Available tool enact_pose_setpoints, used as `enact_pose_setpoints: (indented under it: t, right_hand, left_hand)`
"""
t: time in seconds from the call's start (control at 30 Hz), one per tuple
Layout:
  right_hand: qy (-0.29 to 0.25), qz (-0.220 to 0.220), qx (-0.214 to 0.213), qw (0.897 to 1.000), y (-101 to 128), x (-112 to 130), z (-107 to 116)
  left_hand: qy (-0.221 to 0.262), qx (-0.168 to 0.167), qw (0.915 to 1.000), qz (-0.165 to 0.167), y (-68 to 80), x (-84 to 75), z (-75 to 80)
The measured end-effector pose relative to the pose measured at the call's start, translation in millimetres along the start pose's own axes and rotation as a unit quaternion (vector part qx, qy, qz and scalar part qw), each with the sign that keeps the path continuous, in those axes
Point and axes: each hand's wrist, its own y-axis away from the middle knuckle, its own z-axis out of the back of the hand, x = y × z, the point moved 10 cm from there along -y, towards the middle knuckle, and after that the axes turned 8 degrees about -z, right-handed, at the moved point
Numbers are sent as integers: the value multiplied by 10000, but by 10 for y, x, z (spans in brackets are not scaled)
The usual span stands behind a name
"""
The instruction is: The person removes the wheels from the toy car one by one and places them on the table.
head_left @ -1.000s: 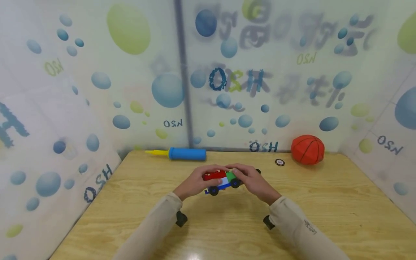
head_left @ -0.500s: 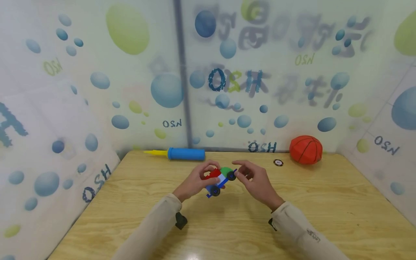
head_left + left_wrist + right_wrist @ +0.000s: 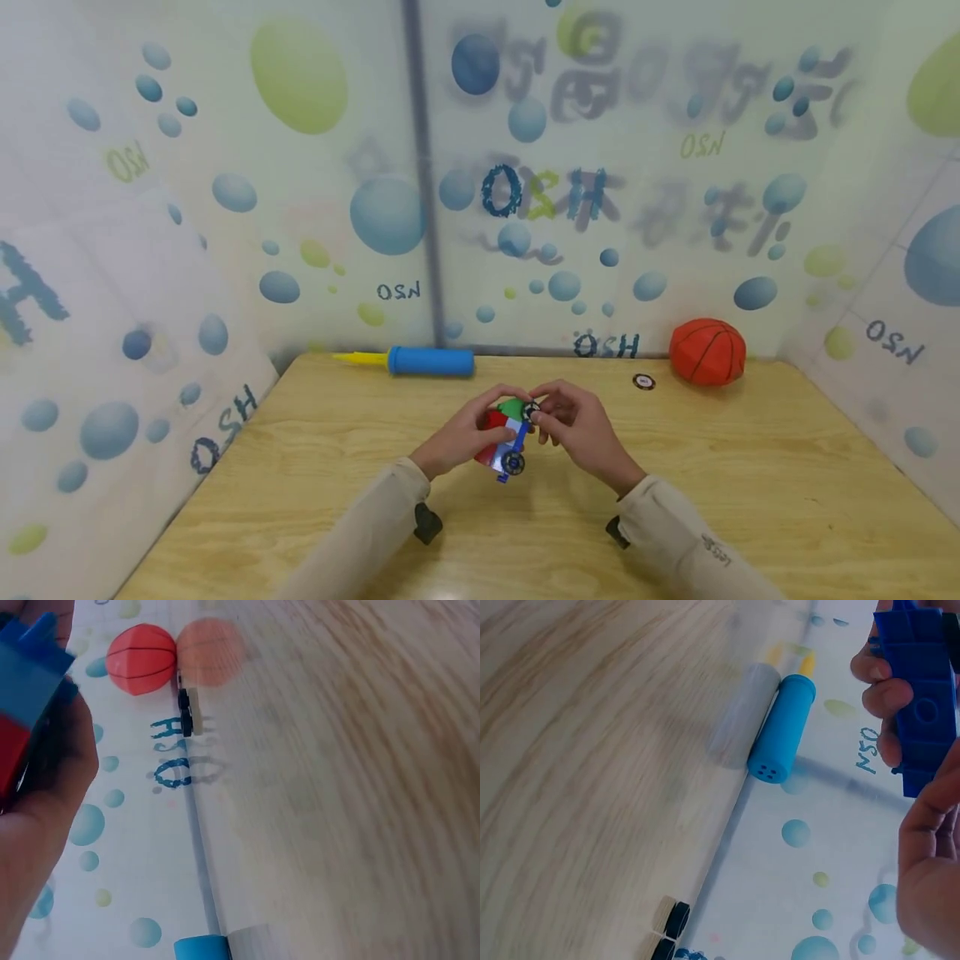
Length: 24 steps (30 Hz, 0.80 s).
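Note:
A toy car built of red, green and white blocks on a blue chassis (image 3: pixel 519 437), with black wheels (image 3: pixel 513 463), is held above the table. My left hand (image 3: pixel 474 427) grips its body from the left. My right hand (image 3: pixel 581 427) pinches the upper wheel end of the car with thumb and fingertips. In the right wrist view the blue underside (image 3: pixel 922 682) faces the camera, with my left fingers (image 3: pixel 889 694) along one side and my right hand (image 3: pixel 934 862) at the lower end. Part of the car (image 3: pixel 26 682) shows in the left wrist view.
On the wooden table (image 3: pixel 337 450), a blue pump (image 3: pixel 431 362) with a yellow nozzle lies along the back wall. A black-and-white disc (image 3: pixel 644 381) and a red ball (image 3: pixel 707 352) are at the back right. Two small black round pieces (image 3: pixel 676 921) show in the right wrist view.
The car has tilted steeper, its wheel side turning toward the right. My right hand first came away from the car, then moved back left onto its upper wheel. My left hand keeps its grip.

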Motion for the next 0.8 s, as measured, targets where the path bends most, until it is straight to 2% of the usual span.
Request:
enact_pose_setpoints:
  t: [0.23, 0.4, 0.8]
  right_hand:
    - [-454, -256, -180, 9985, -18, -55, 26]
    - [-670, -411, -134, 9968, -15, -121, 41]
    - [-558, -546, 164, 9968, -20, -100, 5]
  left_hand:
    - [101, -363, 9989, -284, 11, -37, 45]
    - [31, -603, 9971, -466, 19, -71, 55]
    - [158, -612, 9964, -561, 1, -146, 10]
